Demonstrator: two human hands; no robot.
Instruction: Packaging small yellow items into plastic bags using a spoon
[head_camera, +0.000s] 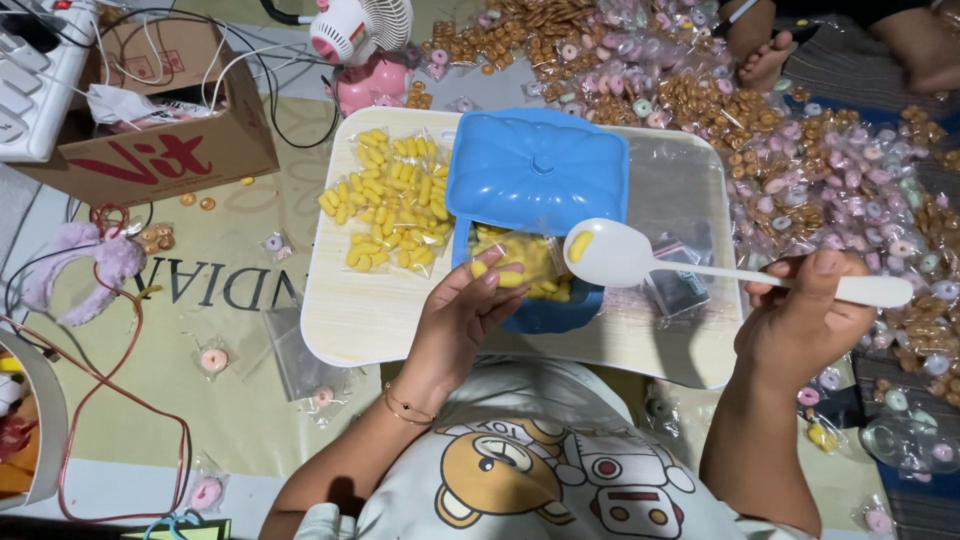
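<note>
Head view. One left hand (462, 315), fingers curled, pinches the mouth of a clear bag (520, 262) of yellow snacks inside one blue box (540, 312). One right hand (800, 318), closed round the handle, holds one white spoon (625, 254) carrying a single yellow snack (579, 245) above the bag. The blue lid (535, 170) leans over the box's far side. A filled snack packet (385, 198) lies left on the small table (360, 320). Small ring-sweet packets, too many to count, crowd the floor to the right.

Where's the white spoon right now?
In the head view the white spoon is right of centre, its handle in the right hand and its bowl, carrying one yellow piece, over the blue container.
</note>
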